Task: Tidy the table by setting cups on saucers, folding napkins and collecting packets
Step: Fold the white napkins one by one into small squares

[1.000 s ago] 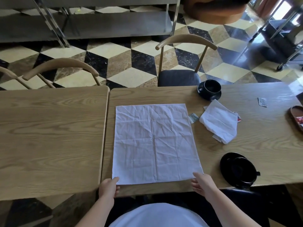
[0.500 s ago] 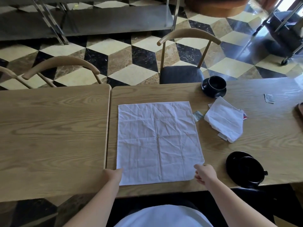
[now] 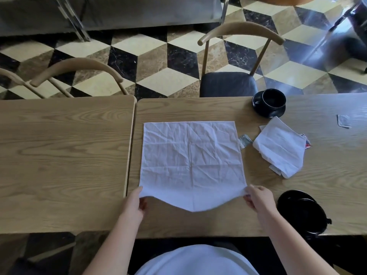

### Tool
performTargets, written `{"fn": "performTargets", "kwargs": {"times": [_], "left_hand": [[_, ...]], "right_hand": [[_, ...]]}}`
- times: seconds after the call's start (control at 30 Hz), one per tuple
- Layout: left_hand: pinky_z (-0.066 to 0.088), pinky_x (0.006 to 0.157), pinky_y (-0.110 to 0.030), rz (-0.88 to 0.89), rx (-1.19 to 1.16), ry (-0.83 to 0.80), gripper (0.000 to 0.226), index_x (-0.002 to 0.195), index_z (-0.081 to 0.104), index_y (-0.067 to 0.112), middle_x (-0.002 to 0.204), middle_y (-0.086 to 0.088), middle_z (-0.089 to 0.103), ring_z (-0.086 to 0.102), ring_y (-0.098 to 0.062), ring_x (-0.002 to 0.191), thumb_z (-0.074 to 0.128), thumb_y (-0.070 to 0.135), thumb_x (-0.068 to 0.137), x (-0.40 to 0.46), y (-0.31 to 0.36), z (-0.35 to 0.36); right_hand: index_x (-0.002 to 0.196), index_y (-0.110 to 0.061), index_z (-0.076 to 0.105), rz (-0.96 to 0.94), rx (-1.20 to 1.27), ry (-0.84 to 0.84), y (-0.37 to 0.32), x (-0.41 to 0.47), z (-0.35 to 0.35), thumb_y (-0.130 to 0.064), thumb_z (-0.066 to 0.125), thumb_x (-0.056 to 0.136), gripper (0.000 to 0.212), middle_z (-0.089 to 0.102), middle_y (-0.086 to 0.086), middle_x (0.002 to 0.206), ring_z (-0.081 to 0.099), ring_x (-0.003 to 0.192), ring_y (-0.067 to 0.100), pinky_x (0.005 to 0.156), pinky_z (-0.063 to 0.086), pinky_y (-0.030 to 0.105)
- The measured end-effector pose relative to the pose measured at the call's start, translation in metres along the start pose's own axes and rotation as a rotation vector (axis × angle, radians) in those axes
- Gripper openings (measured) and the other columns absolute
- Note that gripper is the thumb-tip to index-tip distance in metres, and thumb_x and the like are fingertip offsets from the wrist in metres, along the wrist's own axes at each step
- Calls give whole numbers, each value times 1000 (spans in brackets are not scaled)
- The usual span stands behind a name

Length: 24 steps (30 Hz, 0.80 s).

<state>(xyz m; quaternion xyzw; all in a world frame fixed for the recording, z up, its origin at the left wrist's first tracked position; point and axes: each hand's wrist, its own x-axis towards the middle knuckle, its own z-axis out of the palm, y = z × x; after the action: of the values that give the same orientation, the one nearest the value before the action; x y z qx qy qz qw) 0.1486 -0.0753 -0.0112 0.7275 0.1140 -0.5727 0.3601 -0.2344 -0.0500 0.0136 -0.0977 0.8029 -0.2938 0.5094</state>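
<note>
A large white napkin (image 3: 190, 157) lies spread flat on the wooden table (image 3: 198, 110). My left hand (image 3: 135, 201) pinches its near left corner and my right hand (image 3: 258, 199) pinches its near right corner; both corners are lifted off the table, so the near edge sags in the middle. A second white napkin (image 3: 280, 149) lies loosely folded to the right, with a small packet (image 3: 244, 141) beside it and another packet (image 3: 307, 143) peeking from under its right edge. A black cup sits on a saucer (image 3: 269, 103) at the far edge; another black cup and saucer (image 3: 301, 211) sit near right.
A third packet (image 3: 343, 121) lies at the far right of the table. A second wooden table (image 3: 63, 155) adjoins on the left. Wooden chairs (image 3: 234, 56) stand beyond the far edge on a chequered floor.
Both hands have closed on the napkin's near corners and raised them off the table; the near edge now hangs curved. The view has tilted slightly.
</note>
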Motion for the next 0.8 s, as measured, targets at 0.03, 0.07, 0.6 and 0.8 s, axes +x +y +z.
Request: {"fn": "performTargets", "kwargs": {"times": [0.03,0.07,0.6,0.8], "left_hand": [[43,39,-21,29,-4,-18,13,100,61,9,73,-7,61,53,-18,55,66,16,90,-3,11,8],[40,36,-17,60,-20,-39,4,91,61,9,62,-4,60,53,-15,48,63,12,90,-8,22,16],[58,77,-30,332,-19,-238,11,97,64,5,94,-15,75,74,-24,87,60,10,89,14,134,115],[35,47,-24,493,314,45,14,73,63,16,63,-3,59,46,-14,47,72,18,83,46,142,130]], "right_hand": [[92,-6,65,-14,49,-15,-11,3,-2,-6,62,89,4,57,3,58,49,49,15,48,41,24],[94,-8,65,-33,94,-32,-23,6,-4,-5,63,90,5,56,1,56,49,49,13,49,40,25],[106,-12,66,-83,242,-258,-155,79,20,-14,68,88,18,79,1,103,74,95,17,83,55,30],[75,-14,74,-218,-79,-96,-178,125,45,-22,70,88,15,74,5,73,57,55,10,53,48,22]]}}
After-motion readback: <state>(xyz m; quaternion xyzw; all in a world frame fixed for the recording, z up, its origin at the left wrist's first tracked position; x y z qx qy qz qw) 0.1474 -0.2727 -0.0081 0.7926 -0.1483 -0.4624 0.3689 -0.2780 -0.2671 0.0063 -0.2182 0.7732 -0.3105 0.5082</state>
